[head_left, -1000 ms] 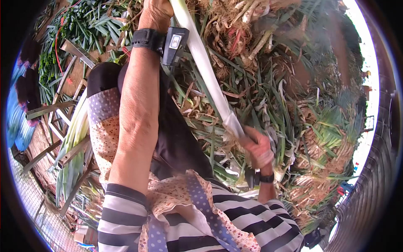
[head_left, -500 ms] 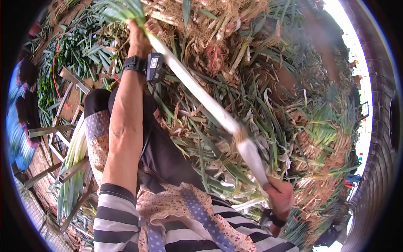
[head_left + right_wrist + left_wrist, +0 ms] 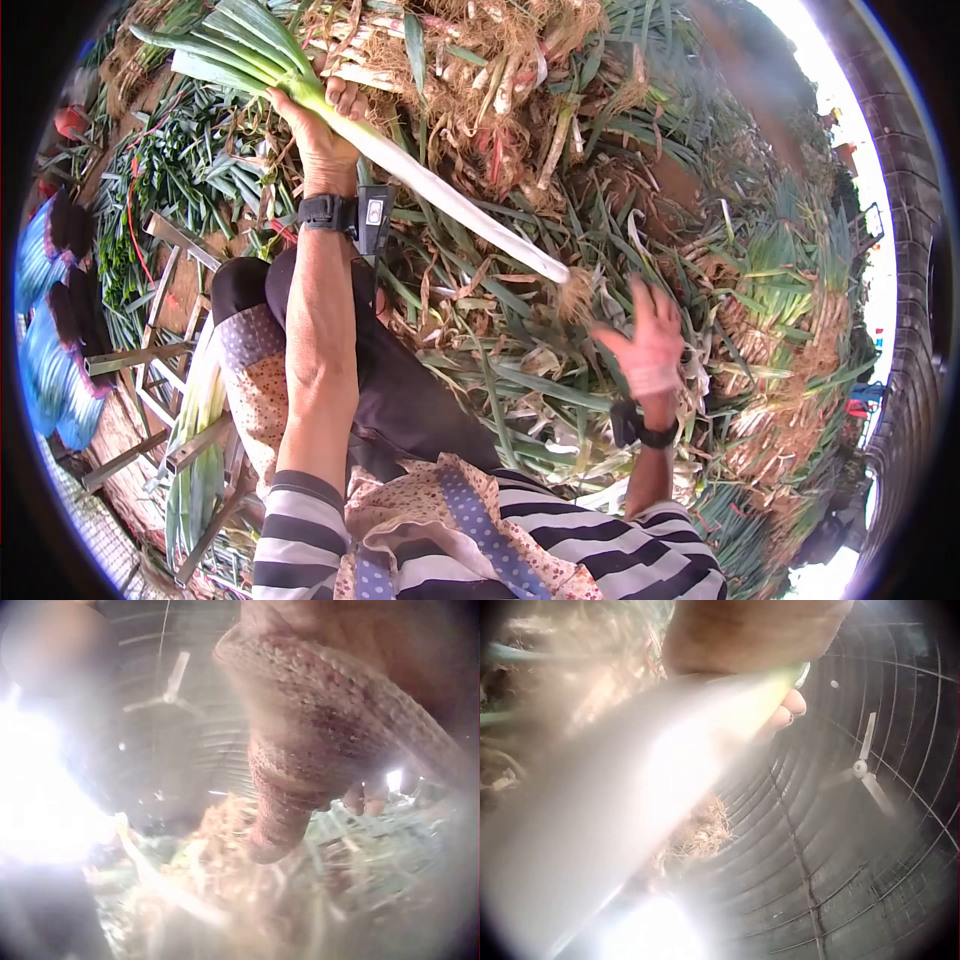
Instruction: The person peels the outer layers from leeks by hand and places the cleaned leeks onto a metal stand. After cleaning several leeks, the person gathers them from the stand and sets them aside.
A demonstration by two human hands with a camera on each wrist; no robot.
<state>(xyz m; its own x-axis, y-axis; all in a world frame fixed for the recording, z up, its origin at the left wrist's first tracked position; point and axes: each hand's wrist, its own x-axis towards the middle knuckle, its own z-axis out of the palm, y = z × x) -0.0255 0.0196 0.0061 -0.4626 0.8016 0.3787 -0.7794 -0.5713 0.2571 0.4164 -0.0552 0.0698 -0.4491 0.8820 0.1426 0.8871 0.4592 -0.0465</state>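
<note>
A long leek with a white shaft slants across the head view, its green leaves at the upper left and its roots towards the middle. My left hand grips it just below the leaves. The shaft fills much of the left wrist view, blurred by closeness. My right hand holds nothing; its fingers are spread, just beyond the root end. A knitted, glove-like covering shows on the right hand in the right wrist view. Peeled leaf scraps lie below that hand.
A heap of rooty leeks lies ahead, more bundles to the right. Cut green leaves cover the ground at left. A metal frame with leeks on it stands beside my knee. Blue coverings show at far left.
My right hand has slid down off the leek's root end, opened, and now stands apart from it. The left hand keeps its grip; the root end is now bare of the pale sheath seen sliding earlier.
</note>
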